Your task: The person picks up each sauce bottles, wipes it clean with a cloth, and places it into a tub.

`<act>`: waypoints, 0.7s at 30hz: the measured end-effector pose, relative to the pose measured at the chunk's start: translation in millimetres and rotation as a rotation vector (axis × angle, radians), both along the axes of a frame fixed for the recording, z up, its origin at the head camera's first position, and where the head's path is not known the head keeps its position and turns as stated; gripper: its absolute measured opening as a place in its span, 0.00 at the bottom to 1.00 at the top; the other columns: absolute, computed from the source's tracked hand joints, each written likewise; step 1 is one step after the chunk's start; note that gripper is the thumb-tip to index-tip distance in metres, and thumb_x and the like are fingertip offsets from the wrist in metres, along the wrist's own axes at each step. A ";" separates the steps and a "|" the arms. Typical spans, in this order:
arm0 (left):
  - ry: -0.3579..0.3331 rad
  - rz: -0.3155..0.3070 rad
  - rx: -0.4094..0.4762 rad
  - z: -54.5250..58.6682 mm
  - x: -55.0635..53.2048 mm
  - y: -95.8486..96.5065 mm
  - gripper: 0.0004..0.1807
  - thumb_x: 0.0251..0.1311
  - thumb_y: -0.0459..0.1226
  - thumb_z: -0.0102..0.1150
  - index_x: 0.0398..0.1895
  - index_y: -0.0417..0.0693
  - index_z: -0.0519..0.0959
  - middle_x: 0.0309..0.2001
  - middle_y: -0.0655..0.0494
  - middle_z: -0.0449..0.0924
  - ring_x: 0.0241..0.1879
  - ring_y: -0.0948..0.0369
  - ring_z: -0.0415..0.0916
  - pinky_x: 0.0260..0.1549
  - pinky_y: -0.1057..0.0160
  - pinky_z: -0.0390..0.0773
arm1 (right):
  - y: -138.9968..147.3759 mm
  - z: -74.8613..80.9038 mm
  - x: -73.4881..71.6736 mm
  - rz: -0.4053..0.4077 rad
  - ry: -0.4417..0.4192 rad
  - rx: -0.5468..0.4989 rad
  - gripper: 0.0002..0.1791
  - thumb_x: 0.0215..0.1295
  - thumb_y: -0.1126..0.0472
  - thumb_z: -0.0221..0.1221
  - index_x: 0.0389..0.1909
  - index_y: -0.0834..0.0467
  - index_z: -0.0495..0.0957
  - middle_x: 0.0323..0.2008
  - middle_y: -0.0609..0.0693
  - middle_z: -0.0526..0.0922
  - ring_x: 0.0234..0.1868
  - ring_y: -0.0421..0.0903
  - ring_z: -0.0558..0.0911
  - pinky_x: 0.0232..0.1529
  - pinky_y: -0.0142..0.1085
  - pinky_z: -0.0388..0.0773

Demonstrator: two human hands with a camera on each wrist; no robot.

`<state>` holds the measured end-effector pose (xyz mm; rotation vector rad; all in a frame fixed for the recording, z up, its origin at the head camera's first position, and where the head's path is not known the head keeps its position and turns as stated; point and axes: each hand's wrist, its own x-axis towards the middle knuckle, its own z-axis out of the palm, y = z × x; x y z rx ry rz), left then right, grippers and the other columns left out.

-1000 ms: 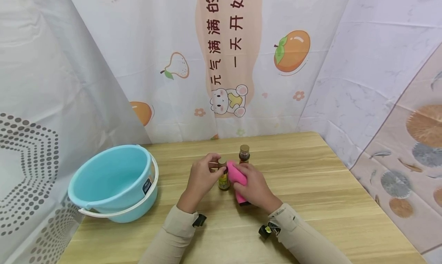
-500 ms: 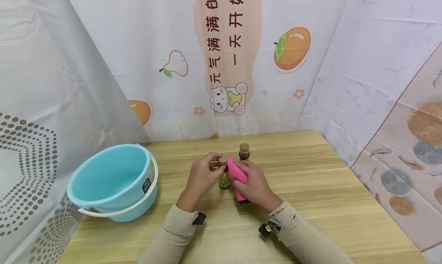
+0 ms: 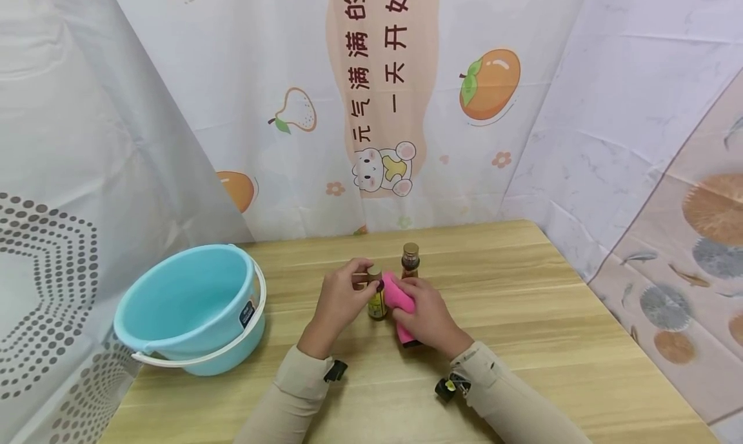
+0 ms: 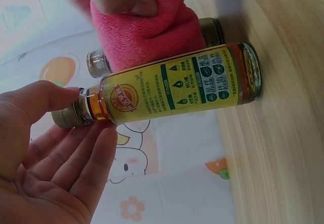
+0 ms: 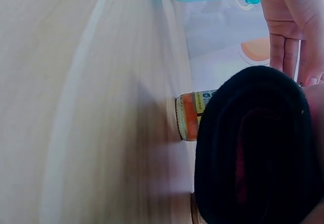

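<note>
My left hand pinches a small glass oil bottle by its neck, just below the gold cap. The thumb lies on one side and fingers on the other. The bottle stands upright on the table, yellow label showing in the left wrist view. My right hand grips a folded pink cloth against the bottle's right side. In the right wrist view, the cloth's dark rolled end hides much of the bottle. A second gold-capped bottle stands behind the cloth, its lower part hidden.
At the left of the wood-grain table stands a light blue bucket, its white handle hanging down the near side. Printed curtains rise along the back and sides of the table.
Slightly more of the gold cap shows between my left fingers, and the cloth sits a touch lower beside the bottle. Both hands keep nearly the same places.
</note>
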<state>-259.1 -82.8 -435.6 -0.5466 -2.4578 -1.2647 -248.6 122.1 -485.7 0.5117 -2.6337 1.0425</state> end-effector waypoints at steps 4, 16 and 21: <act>-0.011 0.004 0.008 0.5 0.5 0.1 0.17 0.60 0.33 0.73 0.53 0.48 0.83 0.46 0.48 0.90 0.43 0.57 0.90 0.40 0.62 0.89 | -0.7 -0.8 -0.5 0.004 -0.004 0.004 0.34 0.55 0.60 0.69 0.67 0.56 0.79 0.58 0.57 0.83 0.50 0.51 0.83 0.45 0.42 0.83; 0.073 0.079 -0.022 0.5 -0.9 -0.4 0.23 0.54 0.44 0.80 0.52 0.49 0.84 0.46 0.49 0.86 0.42 0.58 0.86 0.39 0.56 0.89 | 0.3 -5.2 -1.6 0.011 -0.082 0.047 0.35 0.57 0.59 0.71 0.68 0.54 0.78 0.59 0.56 0.82 0.47 0.48 0.82 0.43 0.40 0.81; 0.051 0.101 -0.014 -0.1 -1.4 0.5 0.21 0.53 0.44 0.80 0.48 0.50 0.84 0.42 0.53 0.86 0.38 0.60 0.87 0.34 0.60 0.88 | 0.2 -5.9 -1.5 0.017 -0.083 0.051 0.34 0.57 0.59 0.70 0.67 0.54 0.79 0.59 0.56 0.82 0.46 0.48 0.81 0.43 0.39 0.81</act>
